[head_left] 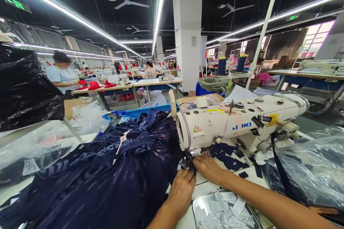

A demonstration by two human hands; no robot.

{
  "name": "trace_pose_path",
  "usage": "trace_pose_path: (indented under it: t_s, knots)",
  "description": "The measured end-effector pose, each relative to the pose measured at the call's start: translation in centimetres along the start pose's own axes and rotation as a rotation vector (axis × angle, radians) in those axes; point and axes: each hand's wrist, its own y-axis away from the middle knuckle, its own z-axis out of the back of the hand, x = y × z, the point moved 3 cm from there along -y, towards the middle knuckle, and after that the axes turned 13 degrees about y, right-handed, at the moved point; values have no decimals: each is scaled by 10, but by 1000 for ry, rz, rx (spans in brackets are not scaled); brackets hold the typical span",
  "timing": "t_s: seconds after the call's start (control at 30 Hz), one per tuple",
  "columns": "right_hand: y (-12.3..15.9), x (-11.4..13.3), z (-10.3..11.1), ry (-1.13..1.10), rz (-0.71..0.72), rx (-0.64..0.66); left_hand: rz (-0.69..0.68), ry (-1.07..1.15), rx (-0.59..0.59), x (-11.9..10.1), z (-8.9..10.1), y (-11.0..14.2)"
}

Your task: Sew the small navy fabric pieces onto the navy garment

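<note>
A white sewing machine [215,123] marked JUKI stands in front of me, its needle and presser foot low at the head's left end. My left hand [182,188] is just in front of the foot, fingers curled closed on the edge of a navy garment [126,182]. From the right, my right hand [208,168] reaches in beside the foot, its fingers bent and pressed together on the dark cloth there. The fingertips and the exact spot under the needle are partly hidden. The garment belongs to a big navy pile left of the machine.
Below my right forearm, a metal tray [197,209] holds several printed labels. Navy scraps [228,155] lie under the machine arm. Clear plastic [317,161] bulges at the right, a black bag [29,89] at the left. Thread cones [221,66] stand behind. A person [61,73] works farther back.
</note>
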Motion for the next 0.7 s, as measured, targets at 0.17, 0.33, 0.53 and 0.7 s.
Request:
trace_pose_path:
  t_s: [0.17,0.33,0.53,0.7]
  knots:
    - [-8,-5,-2,-142,-68,135,-7,-15,33,-2,1,-1]
    - [-10,-11,-3,-177,-75,169,7,3,62,-3,6,-5]
    - [-8,-9,-3,-176,-37,151,67,25,121,-4,9,-10]
    - [4,1,3,-25,156,19,48,46,78,-1,8,-7]
